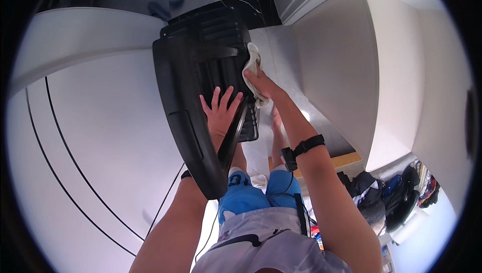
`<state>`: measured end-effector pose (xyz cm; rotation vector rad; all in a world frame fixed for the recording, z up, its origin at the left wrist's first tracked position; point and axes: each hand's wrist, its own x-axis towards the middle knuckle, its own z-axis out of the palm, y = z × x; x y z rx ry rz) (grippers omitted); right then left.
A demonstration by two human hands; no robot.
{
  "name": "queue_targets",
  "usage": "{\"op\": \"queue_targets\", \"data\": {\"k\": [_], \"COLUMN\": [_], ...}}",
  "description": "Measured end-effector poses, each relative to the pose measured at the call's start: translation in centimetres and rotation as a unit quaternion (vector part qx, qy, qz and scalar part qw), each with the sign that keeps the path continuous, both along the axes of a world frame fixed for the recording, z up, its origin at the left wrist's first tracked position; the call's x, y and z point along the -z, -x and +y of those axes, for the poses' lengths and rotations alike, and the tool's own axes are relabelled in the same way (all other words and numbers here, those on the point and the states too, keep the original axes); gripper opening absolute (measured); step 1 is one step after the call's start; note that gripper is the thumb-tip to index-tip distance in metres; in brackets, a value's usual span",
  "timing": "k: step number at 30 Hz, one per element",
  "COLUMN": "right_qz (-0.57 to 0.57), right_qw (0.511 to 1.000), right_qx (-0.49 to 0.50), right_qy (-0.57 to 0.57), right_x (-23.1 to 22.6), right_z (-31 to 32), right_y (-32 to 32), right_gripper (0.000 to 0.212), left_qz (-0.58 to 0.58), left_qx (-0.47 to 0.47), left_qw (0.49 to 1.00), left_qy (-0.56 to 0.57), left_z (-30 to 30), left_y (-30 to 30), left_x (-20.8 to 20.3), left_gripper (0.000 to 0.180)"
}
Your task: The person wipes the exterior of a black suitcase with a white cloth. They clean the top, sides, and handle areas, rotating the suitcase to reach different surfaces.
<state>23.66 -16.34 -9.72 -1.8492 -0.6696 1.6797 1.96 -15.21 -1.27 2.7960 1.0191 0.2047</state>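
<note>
The left hand (pixel 219 118), fingers spread and clenching nothing, lies against the ribbed part of the black object (pixel 175 82) in front of the person, its wrist partly hidden by the object's near edge. The right hand (pixel 264 85) grasps a cloth (pixel 253 54) at the object's right side, some fingertips covered; the object's underside is out of sight.

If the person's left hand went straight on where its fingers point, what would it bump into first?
Likely the dark bar crossing the black ribbed object ahead of the left hand, though depth is unclear and the hand might pass underneath.
</note>
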Motion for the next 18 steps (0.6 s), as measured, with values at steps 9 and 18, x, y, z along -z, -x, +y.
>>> {"op": "queue_targets", "data": {"k": [9,18], "right_qz": [0.123,-0.092], "right_qw": [0.987,0.993], "right_qx": [0.103,0.060], "right_qy": [-0.006,-0.044], "right_x": [-3.6,-3.5], "right_z": [-5.1,-1.2], "right_y": [2.4,1.2], "right_gripper": [0.100,0.104], "left_qz": [-0.004,-0.016], "left_qx": [0.004,-0.001], "left_qw": [1.000,1.000], "left_qy": [-0.002,-0.024], "left_z": [0.0,0.1], "left_y": [0.3,0.2], "left_x": [0.3,1.0], "left_gripper": [0.052,0.050]}}
